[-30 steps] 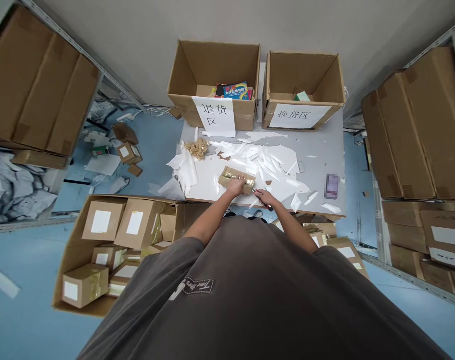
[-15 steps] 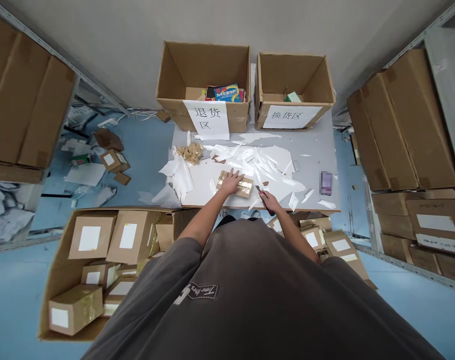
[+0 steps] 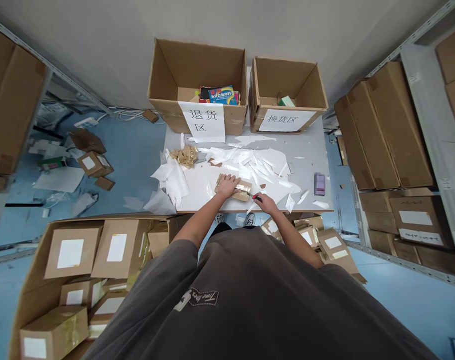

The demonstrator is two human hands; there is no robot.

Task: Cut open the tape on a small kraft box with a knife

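A small brown carton (image 3: 243, 188) with shiny tape lies near the table's front edge. My left hand (image 3: 228, 185) rests on its left part, fingers spread over the top. My right hand (image 3: 265, 203) is closed around a red and black cutter (image 3: 257, 197), whose tip meets the carton's right end. Torn white paper (image 3: 250, 160) is strewn behind the carton, and crumpled brown tape (image 3: 187, 156) sits to the left.
Two big open boxes, one with books (image 3: 200, 117) and one with a green item (image 3: 285, 121), stand at the table's back. A phone (image 3: 319, 184) lies at right. Cartons fill a large box (image 3: 32, 280) at lower left; shelves flank both sides.
The cutter in my right hand has moved left and turned, and its tip now reaches the carton's right end. The camera view has shifted slightly.
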